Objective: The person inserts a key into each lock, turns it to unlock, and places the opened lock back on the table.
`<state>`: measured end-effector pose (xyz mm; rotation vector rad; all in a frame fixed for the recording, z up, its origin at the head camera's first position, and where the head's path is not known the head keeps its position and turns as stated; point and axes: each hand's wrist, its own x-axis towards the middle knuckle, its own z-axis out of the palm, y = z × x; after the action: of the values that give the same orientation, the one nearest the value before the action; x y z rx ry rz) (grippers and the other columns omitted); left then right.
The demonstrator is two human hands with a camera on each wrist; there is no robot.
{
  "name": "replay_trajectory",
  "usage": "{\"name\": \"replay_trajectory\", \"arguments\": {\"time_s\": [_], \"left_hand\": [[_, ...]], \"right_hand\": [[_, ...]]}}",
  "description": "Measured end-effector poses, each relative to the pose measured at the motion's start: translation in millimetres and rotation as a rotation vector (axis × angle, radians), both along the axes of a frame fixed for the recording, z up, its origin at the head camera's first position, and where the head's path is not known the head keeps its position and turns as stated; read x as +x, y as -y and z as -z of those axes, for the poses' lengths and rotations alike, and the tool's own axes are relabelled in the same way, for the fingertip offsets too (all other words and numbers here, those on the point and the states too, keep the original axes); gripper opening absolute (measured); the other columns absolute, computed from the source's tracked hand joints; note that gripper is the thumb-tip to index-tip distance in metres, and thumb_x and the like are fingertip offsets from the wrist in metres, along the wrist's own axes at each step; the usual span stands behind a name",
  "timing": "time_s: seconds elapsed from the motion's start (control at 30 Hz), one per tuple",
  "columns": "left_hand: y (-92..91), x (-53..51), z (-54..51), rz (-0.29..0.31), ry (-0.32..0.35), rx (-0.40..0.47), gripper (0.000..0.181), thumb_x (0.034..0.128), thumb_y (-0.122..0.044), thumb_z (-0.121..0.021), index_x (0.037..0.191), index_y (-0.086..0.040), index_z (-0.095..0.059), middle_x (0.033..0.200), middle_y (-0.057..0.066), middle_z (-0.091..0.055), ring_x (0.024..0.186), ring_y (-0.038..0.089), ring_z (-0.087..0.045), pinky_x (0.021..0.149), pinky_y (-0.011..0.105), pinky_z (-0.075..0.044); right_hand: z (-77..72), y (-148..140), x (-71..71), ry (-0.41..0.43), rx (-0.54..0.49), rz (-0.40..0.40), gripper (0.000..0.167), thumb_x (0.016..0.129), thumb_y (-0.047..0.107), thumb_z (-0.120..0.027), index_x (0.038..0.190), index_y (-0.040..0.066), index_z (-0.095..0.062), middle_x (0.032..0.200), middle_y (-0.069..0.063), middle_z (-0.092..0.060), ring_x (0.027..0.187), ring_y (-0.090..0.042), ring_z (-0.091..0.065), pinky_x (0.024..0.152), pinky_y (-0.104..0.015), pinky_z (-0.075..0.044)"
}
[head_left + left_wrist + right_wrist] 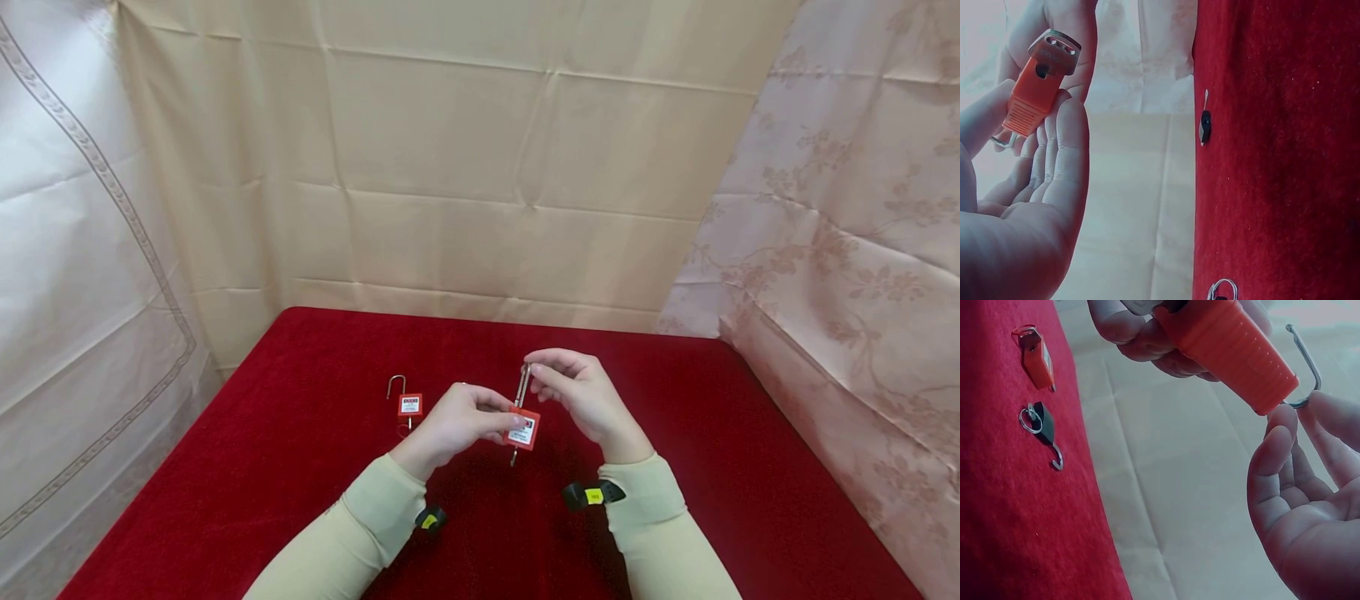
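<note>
My left hand (459, 421) grips the body of a red padlock (527, 437) with a white label, thumb in front. My right hand (588, 400) pinches its metal shackle (1313, 365) between thumb and fingers. In the right wrist view one shackle end is free of the body. A metal key (1057, 49) projects from the padlock's opposite end. On the table left of my hands lies a second red padlock (410, 406), its shackle open. A black padlock (1043, 422) with a ring lies near it in the right wrist view; it is not visible in the head view.
Red cloth (322, 400) covers the table. A beige curtain (487, 167) hangs behind it, with pale patterned fabric (847, 250) on the right and white fabric (67, 250) on the left. Metal rings (1224, 289) show at the bottom of the left wrist view.
</note>
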<state>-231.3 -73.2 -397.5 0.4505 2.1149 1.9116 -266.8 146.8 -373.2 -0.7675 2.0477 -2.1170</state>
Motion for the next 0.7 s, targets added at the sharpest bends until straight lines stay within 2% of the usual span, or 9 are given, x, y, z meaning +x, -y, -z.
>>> {"name": "replay_trajectory", "arguments": {"time_s": [0.17, 0.5, 0.7], "left_hand": [[-2.0, 0.1, 1.8, 0.029, -0.004, 0.013, 0.025, 0.0874, -0.013, -0.082, 0.105, 0.003, -0.075, 0.089, 0.011, -0.074, 0.076, 0.02, -0.07, 0.078, 0.048, -0.061], [-4.2, 3.4, 1.2, 0.053, 0.024, -0.007, 0.026, 0.0889, -0.015, -0.081, 0.106, 0.003, -0.074, 0.092, 0.01, -0.073, 0.084, 0.027, -0.071, 0.08, 0.046, -0.061], [-3.7, 4.6, 0.3, 0.054, 0.024, -0.024, 0.025, 0.0891, -0.017, -0.081, 0.106, 0.001, -0.075, 0.093, 0.01, -0.073, 0.082, 0.023, -0.07, 0.081, 0.047, -0.061]], "right_hand": [[0.4, 0.5, -0.1, 0.0, 0.003, -0.008, 0.015, 0.098, 0.002, -0.066, 0.112, 0.001, -0.072, 0.097, -0.01, -0.071, 0.079, -0.019, -0.064, 0.07, -0.03, -0.058], [2.7, 2.2, -0.6, 0.031, 0.028, 0.014, 0.023, 0.097, 0.002, -0.067, 0.116, -0.012, -0.066, 0.084, -0.009, -0.067, 0.075, -0.018, -0.062, 0.07, -0.029, -0.058], [3.5, 2.6, -1.9, 0.045, 0.053, 0.025, 0.033, 0.098, 0.004, -0.067, 0.121, -0.019, -0.06, 0.084, -0.014, -0.065, 0.074, -0.018, -0.062, 0.07, -0.028, -0.058]]}}
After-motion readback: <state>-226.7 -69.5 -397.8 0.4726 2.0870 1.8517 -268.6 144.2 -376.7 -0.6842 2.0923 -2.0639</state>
